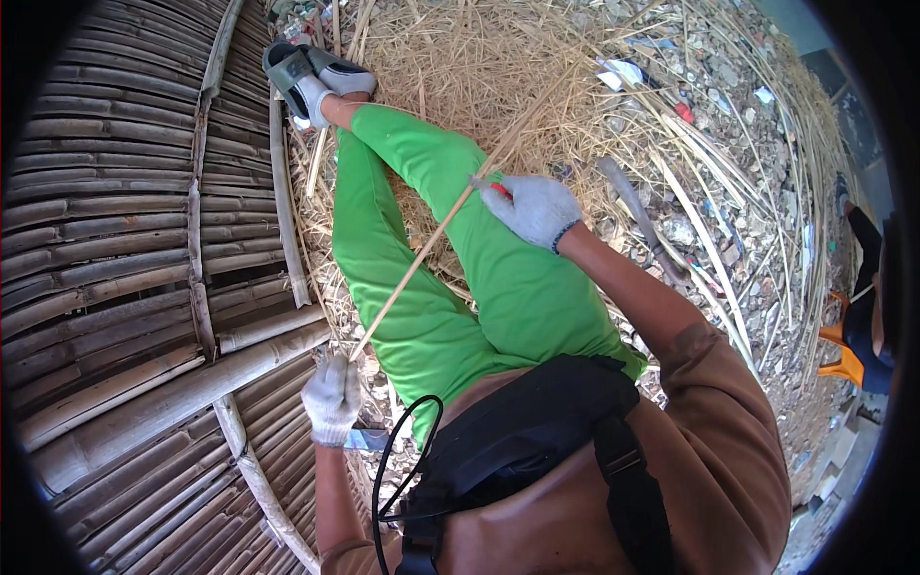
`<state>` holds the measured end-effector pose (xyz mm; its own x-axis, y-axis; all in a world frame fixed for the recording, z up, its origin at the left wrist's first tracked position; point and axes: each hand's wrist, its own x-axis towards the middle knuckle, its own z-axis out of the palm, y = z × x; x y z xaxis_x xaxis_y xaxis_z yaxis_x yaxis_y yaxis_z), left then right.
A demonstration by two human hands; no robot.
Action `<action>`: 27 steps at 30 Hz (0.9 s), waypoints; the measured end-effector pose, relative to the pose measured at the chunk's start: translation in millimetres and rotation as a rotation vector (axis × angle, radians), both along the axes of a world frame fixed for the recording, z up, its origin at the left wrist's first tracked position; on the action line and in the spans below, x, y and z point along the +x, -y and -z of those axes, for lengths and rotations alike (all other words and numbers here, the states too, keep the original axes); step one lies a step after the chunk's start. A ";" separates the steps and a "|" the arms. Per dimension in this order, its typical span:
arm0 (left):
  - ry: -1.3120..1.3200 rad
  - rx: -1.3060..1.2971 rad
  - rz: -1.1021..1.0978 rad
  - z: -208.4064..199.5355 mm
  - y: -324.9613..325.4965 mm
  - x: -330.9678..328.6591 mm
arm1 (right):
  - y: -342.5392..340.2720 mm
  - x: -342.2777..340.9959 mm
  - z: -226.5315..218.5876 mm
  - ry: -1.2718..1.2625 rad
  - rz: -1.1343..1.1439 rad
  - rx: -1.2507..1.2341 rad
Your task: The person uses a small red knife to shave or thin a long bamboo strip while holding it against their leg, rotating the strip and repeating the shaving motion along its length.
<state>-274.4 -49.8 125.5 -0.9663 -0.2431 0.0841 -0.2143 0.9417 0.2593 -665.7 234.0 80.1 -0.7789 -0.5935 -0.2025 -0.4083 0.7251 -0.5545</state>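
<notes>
My left hand (331, 398), in a whitish knit glove, is closed around the near end of a long thin bamboo strip (412, 268). The strip slants up and away across my green-trousered legs (527, 287), toward the straw beyond. At my right thigh, near the knee, my right hand (537, 211), gloved too, grips a small red-handled knife (500, 192). Its short metal tip lies against the strip; most of the tool is hidden by the fingers.
To the left stands a slatted bamboo platform (115, 230). Pale shavings (431, 57) cover the ground ahead. Right of my leg lies a long dark machete-like blade (637, 216), among rubble and split bamboo strips (704, 216). At far right, a person sits by an orange chair (841, 364).
</notes>
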 end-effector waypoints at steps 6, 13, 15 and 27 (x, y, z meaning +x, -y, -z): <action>0.034 0.423 -0.131 8.8 11.1 15.9 | 2.4 -0.4 3.3 -0.028 -0.003 0.037; 0.153 0.670 -0.218 19.0 10.6 -40.1 | 5.9 -0.9 6.2 -0.017 -0.023 0.002; 0.191 0.617 -0.206 14.6 6.1 -68.7 | 4.7 -0.4 2.5 -0.015 -0.027 0.028; 0.129 0.677 -0.209 13.7 29.9 -8.8 | 4.0 1.7 5.7 -0.046 -0.014 0.018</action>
<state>-283.2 -79.8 111.8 -0.8861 -0.3823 -0.2621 -0.4407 0.5196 0.7320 -664.0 230.0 74.4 -0.7792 -0.6010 -0.1779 -0.4430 0.7289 -0.5219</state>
